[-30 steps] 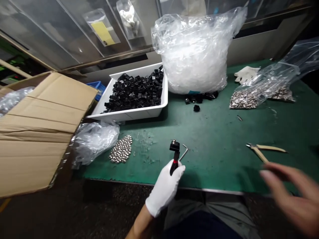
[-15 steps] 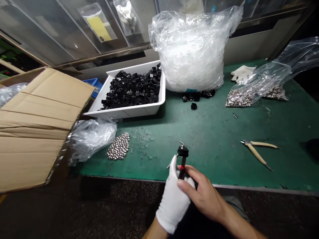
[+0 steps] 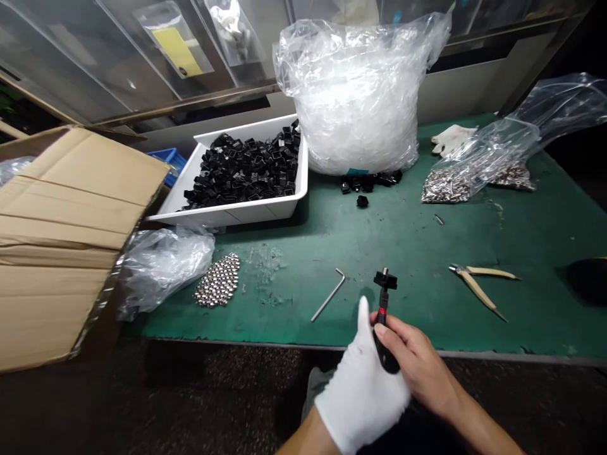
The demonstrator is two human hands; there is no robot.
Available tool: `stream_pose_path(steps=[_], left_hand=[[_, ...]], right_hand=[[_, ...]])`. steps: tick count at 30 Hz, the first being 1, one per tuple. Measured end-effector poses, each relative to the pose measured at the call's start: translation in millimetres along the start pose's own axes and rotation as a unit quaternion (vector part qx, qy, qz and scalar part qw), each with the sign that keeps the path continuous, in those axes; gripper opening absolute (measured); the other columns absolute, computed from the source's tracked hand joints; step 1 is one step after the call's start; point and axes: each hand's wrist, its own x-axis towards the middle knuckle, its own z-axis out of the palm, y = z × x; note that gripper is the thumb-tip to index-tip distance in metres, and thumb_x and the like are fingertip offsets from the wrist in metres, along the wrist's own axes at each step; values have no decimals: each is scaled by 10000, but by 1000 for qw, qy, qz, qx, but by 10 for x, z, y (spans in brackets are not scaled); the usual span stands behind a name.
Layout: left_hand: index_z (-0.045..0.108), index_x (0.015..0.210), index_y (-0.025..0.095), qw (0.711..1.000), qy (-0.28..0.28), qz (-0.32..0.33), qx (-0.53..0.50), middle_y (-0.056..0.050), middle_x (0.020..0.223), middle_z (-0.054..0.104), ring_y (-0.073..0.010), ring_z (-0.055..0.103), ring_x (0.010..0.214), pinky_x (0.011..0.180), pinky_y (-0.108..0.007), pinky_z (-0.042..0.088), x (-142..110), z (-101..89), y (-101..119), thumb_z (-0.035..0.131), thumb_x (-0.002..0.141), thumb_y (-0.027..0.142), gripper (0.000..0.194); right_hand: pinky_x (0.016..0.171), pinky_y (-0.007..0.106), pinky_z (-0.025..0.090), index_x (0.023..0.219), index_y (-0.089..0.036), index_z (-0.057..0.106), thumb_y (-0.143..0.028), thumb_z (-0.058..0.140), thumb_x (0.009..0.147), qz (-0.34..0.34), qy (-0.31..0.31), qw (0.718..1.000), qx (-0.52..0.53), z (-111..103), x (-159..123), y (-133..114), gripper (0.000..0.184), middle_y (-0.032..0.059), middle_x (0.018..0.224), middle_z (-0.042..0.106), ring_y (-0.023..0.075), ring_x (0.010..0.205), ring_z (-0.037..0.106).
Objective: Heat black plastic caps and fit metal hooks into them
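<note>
My left hand [image 3: 363, 382], in a white glove, is wrapped round the black handle of a small screwdriver-like tool [image 3: 383, 316] with a red band. A small black plastic part [image 3: 385, 279] with a metal stud sits on the tool's tip. My bare right hand [image 3: 417, 366] grips the same handle from the right, fingers curled on it. Both hands are at the near edge of the green mat [image 3: 408, 253]. A bent hex key [image 3: 328, 295] lies on the mat just left of the tool.
A white tray [image 3: 246, 212] of black parts stands at the back left, beside a big clear bag [image 3: 355, 95]. Steel balls [image 3: 218, 289], a crumpled bag [image 3: 161, 265] and a cardboard box [image 3: 71, 234] are left. Pliers [image 3: 478, 281] and bags of screws [image 3: 455, 183] lie right.
My right hand came in from the right and took hold of the tool's handle. Both hands and the tool shifted right, away from the hex key, which now lies apart on the mat.
</note>
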Motion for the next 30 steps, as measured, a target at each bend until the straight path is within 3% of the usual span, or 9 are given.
stream_pose_path(steps=[3,5,8,11,15,19,23,26,30], left_hand=[[623,1307,340,994,37,18,99,-91,1170,689,-318,634,1124,984,-445,503,-171,-259,122,741,808,406,517],[592,1346,286,983,82,28,162,-120,1231,653,-344,585,1182,1072,-499,416,-175,-488,182,678,859,400,507],[569,1334,181,840,223,44,493,-166,1273,604,-341,571,1163,1010,-487,442,17,-747,225,519,952,336,414],[627,1134,133,734,173,0,657,-153,1037,646,-290,636,933,811,-397,505,268,-846,229,443,963,217,265],[612,1003,138,707,110,-19,699,-116,883,629,-251,649,804,717,-342,491,426,-859,204,327,945,72,299],[585,1026,155,746,140,-4,651,-103,959,607,-199,630,724,663,-300,476,381,-883,152,339,959,117,257],[558,1038,189,875,171,58,450,-64,988,605,-182,613,811,761,-290,484,189,-865,179,356,1001,248,213],[561,943,217,962,136,26,235,3,846,593,-160,566,776,727,-256,470,-7,-797,283,415,1003,372,221],[572,896,213,992,118,-20,29,41,724,507,-117,454,638,627,-223,425,-190,-699,359,460,989,455,282]], right_hand=[[919,285,518,1270,-200,596,-446,390,1078,-54,49,994,-85,-114,-15,45,374,49,1122,685,196,1045,647],[943,300,515,1317,-213,543,-390,349,1092,-95,81,982,-141,-204,-18,85,346,57,1141,660,186,1051,640],[1002,374,475,1416,-214,455,-330,354,1078,-141,108,963,-201,-347,-30,152,371,98,1227,589,224,1128,581],[1043,433,430,1471,-208,390,-277,355,1056,-191,121,942,-248,-475,-64,227,422,128,1300,527,259,1201,520],[1023,454,437,1479,-210,367,-235,356,1035,-238,141,918,-286,-583,-115,322,445,135,1312,513,273,1208,512],[1005,459,453,1470,-195,373,-206,371,1021,-254,151,899,-324,-622,-126,372,449,145,1287,530,279,1195,526],[997,469,460,1467,-189,380,-196,420,1001,-265,146,881,-363,-652,-110,385,467,151,1280,544,286,1184,534],[982,474,466,1455,-176,398,-198,450,990,-267,134,871,-390,-697,-101,369,468,156,1263,559,292,1156,545],[965,478,472,1436,-158,428,-217,472,986,-261,111,863,-419,-734,-98,329,456,161,1232,578,301,1126,558]])
